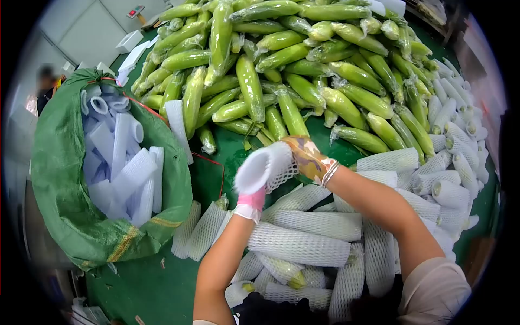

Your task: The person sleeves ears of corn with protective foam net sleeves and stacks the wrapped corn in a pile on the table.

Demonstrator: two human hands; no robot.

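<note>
2 hands [252, 200] [307, 155] on foam sleeve [280, 158] nr corn [250, 89].

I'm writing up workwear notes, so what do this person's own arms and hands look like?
The left hand, partly hidden, wears a pink glove with a white cuff. The right hand has a camouflage-like glove in tan, brown and purplish patches, with thin silvery bangles at the wrist. The forearms are bare; a short off-white sleeve covers the right upper arm.
</note>
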